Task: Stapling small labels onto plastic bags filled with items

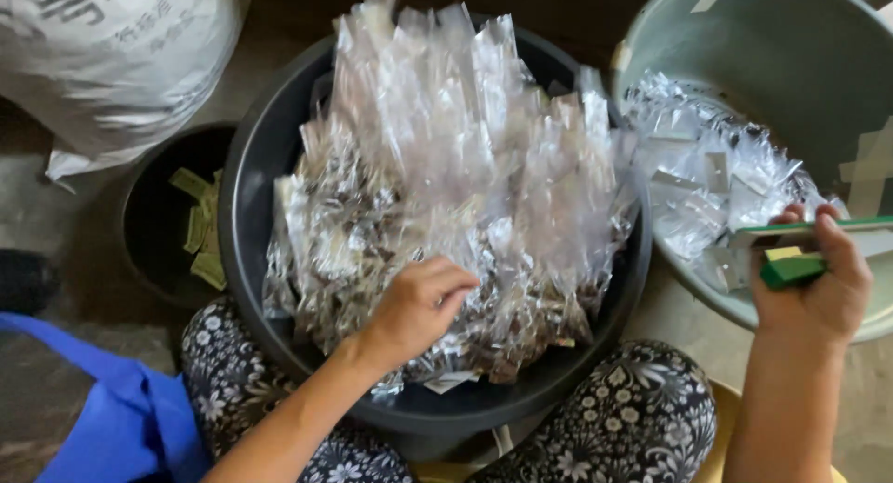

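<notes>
A dark round basin [251,176] rests between my knees, heaped with several clear plastic packets [446,167] that hold brown bits. My left hand [419,306] lies on the near side of the heap, fingers curled onto a packet. My right hand [819,278] is raised at the right, closed around a green-handled tool [795,267] with a thin flat blade pointing right. It hovers over the rim of a grey-green bucket [791,55] that contains emptied clear packets [707,176].
A small black pot [149,213] with yellowish slips [200,227] sits left of the basin. A large white sack [112,55] stands at the top left. Blue cloth [112,418] lies at the lower left. My floral-trousered legs [633,418] flank the basin.
</notes>
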